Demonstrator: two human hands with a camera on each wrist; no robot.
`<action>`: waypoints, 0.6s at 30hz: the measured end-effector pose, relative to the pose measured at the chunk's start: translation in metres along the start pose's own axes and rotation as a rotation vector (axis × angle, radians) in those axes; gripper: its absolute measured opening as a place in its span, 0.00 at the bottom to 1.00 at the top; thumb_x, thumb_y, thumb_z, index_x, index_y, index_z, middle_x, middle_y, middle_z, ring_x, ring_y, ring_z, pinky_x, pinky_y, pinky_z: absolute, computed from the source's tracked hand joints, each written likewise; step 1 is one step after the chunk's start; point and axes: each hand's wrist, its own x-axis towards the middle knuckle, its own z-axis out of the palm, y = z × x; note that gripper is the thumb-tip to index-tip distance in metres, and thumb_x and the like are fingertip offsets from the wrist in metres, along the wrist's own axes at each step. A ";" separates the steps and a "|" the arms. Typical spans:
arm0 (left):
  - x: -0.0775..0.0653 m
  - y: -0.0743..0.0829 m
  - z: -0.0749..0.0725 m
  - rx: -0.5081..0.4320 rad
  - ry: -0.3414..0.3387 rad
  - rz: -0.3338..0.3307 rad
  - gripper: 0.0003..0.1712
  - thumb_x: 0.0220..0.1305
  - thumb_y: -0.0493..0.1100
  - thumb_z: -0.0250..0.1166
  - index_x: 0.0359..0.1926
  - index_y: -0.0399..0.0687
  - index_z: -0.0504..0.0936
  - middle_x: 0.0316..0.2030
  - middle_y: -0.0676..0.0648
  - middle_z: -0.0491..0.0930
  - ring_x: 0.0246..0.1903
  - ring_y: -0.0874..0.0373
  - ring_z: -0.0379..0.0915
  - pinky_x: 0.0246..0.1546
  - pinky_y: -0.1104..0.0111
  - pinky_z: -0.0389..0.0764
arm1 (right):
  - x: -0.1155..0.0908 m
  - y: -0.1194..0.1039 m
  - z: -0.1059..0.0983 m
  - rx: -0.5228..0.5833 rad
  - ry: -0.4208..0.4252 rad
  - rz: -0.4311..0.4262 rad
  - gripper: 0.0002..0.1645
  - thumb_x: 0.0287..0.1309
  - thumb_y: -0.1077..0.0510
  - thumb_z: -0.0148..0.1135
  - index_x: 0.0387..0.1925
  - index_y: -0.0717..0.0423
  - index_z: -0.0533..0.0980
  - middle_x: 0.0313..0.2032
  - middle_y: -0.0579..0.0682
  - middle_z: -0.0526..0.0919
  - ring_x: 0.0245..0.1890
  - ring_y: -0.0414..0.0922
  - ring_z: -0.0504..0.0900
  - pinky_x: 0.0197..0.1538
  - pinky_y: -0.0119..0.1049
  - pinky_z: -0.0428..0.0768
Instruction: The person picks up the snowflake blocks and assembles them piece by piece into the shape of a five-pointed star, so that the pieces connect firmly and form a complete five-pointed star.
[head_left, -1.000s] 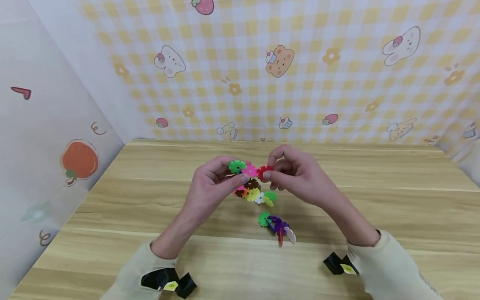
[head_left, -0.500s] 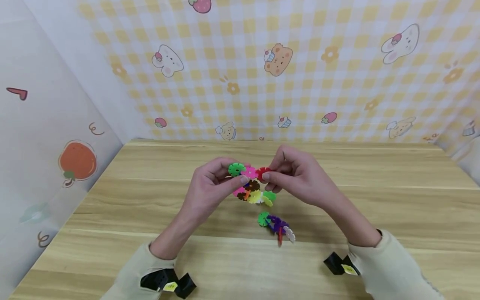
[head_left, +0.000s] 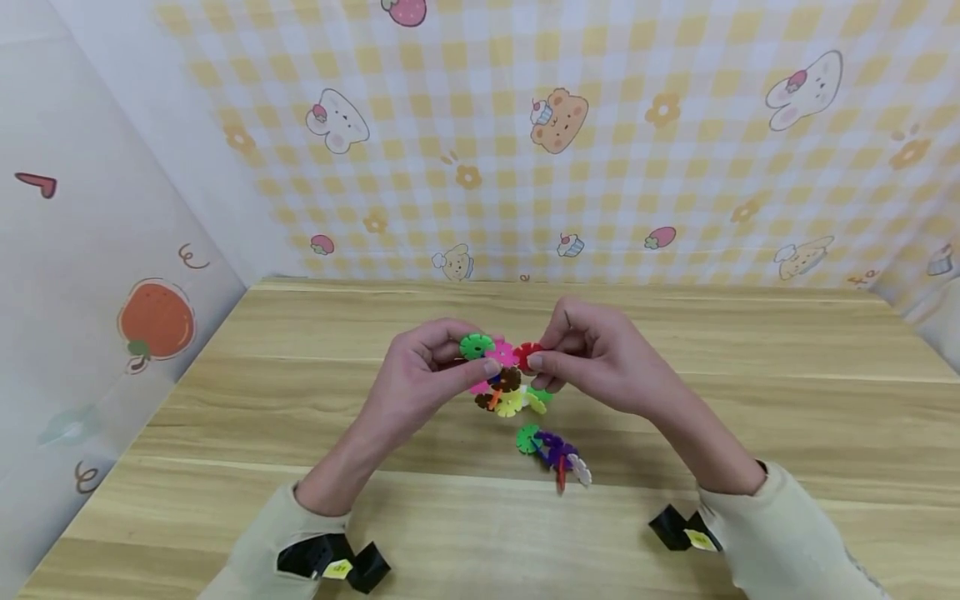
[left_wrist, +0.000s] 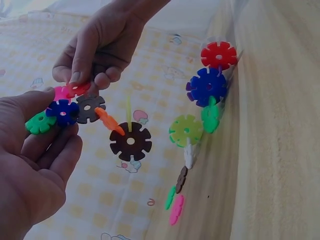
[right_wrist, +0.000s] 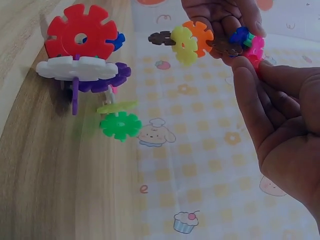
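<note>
My left hand (head_left: pixel 420 367) holds a linked chain of notched plastic snowflake discs above the table, pinching it between thumb and fingers near a green disc (head_left: pixel 476 346) and a pink disc (head_left: pixel 501 352). Thumb and forefinger of my right hand (head_left: pixel 603 358) pinch a red disc (head_left: pixel 527 356), its edge right at the pink one. Below my left thumb the chain runs on through a brown disc (head_left: pixel 507 381), an orange disc (left_wrist: pixel 106 119), a darker brown disc (left_wrist: pixel 119 145) and a yellow disc (right_wrist: pixel 183 46). My fingers partly hide the red disc.
On the wooden table (head_left: pixel 465 533), nearer me, stands a linked cluster with purple (head_left: pixel 557 451), green, red, blue and white discs. Just behind it lies another group, including a yellow-green disc (left_wrist: pixel 186 131) and a pink disc (left_wrist: pixel 176 210). A checked cloth (head_left: pixel 480 125) hangs behind.
Both hands and the held chain have come slightly lower and nearer me. The right hand keeps its pinch on the red disc beside the pink one; the table clusters have not moved.
</note>
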 end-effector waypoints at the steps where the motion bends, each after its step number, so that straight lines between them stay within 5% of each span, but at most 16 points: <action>1: 0.000 0.000 -0.001 0.006 -0.018 0.003 0.11 0.65 0.31 0.69 0.49 0.37 0.83 0.41 0.43 0.89 0.38 0.57 0.85 0.39 0.66 0.87 | 0.000 0.000 0.000 -0.005 -0.007 -0.015 0.09 0.64 0.75 0.62 0.33 0.63 0.73 0.32 0.63 0.89 0.28 0.45 0.90 0.33 0.45 0.89; 8: -0.001 0.004 -0.008 -0.020 -0.103 0.060 0.14 0.66 0.29 0.68 0.52 0.35 0.82 0.48 0.40 0.87 0.44 0.53 0.87 0.43 0.59 0.88 | -0.001 0.000 0.001 -0.195 0.030 -0.234 0.13 0.60 0.75 0.67 0.33 0.57 0.76 0.31 0.48 0.88 0.29 0.38 0.87 0.31 0.32 0.85; 18: -0.001 0.005 -0.004 0.011 -0.077 0.073 0.14 0.65 0.30 0.69 0.51 0.36 0.85 0.48 0.42 0.86 0.41 0.52 0.87 0.41 0.60 0.88 | 0.002 -0.001 0.002 -0.311 0.075 -0.421 0.16 0.53 0.78 0.70 0.33 0.56 0.77 0.30 0.47 0.87 0.28 0.35 0.85 0.31 0.26 0.81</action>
